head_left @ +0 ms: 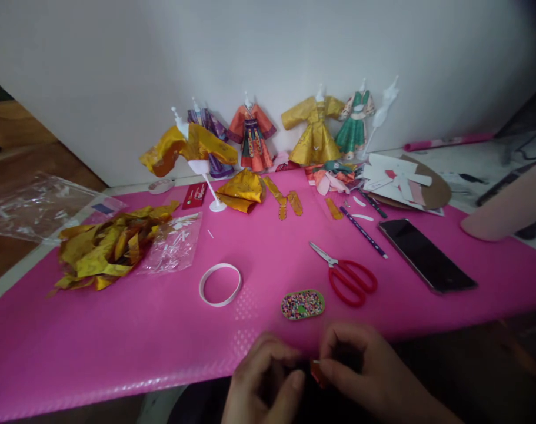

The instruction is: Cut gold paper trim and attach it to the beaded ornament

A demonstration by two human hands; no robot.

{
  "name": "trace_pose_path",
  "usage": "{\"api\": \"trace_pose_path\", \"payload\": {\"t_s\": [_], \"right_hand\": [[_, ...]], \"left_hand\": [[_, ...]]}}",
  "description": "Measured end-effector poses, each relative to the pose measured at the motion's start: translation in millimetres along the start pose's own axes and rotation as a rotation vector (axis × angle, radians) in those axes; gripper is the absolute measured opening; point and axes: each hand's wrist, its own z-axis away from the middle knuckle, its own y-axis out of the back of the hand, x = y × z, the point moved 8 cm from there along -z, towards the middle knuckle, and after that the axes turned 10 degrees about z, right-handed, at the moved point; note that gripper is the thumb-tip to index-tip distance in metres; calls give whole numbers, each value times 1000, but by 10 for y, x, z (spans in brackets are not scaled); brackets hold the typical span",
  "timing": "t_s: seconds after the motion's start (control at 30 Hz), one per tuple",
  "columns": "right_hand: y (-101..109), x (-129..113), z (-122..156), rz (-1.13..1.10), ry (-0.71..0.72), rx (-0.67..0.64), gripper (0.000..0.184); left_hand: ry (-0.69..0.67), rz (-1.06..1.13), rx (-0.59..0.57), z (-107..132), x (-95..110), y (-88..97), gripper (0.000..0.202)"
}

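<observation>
At the table's near edge, my right hand pinches a small orange-brown piece of fabric between thumb and fingertips. Close beside it my left hand is closed, its fingers curled toward the thumb; what it holds, if anything, cannot be made out. Just beyond the hands lies an oval tray of multicoloured beads. Scissors with red handles rest to its right, blades pointing away to the left. A white ring-shaped roll lies to the left of the beads.
Small dressed mannequins, one in a gold robe, stand along the wall. Yellow fabric scraps are heaped at the left. A phone, a purple pencil and white paper patterns lie right on the pink table cover.
</observation>
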Motion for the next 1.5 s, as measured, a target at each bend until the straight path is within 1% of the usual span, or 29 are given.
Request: {"api": "trace_pose_path", "payload": {"t_s": [0.03,0.07,0.23,0.37,0.5,0.63,0.77,0.93,1.07,1.17,1.27,1.4,1.5], "right_hand": [[3,-3,-3,4,3,1,11],[3,1,-7,1,0,-1,11],[1,33,-13,-5,-1,-8,10],[-18,57,-14,-1,-14,-21,10],[-26,53,-23,-19,-19,-37,8],[-32,53,-16,-21,-15,-56,5],[-33,58,-16,-24,-27,-57,7],[-18,48,-27,-38,-31,-38,9],[-17,51,-10,-49,-20,-39,6],[-18,36,-2,-83,-9,-49,2],[-15,34,-5,-79,-18,-47,4],[-19,65,-9,-77,-26,-25,6],[-24,90,-20,-104,-30,-17,6]], "left_hand": [[41,51,-43,-36,-49,-94,10],[76,96,-69,-58,-82,-145,10],[140,217,-97,-74,-117,-162,9],[174,203,-76,-90,-158,-188,11],[175,192,-58,-122,-159,-199,13],[181,186,-38,-140,-134,-185,11],[217,171,8,-158,-87,-190,13],[262,192,7,-173,-42,-235,10],[262,157,33,-175,-35,-213,12],[270,152,32,-169,-56,-212,12],[267,156,4,-155,-108,-213,11],[195,166,-83,-142,-151,-217,9],[165,158,-96,-139,-177,-190,9]]}}
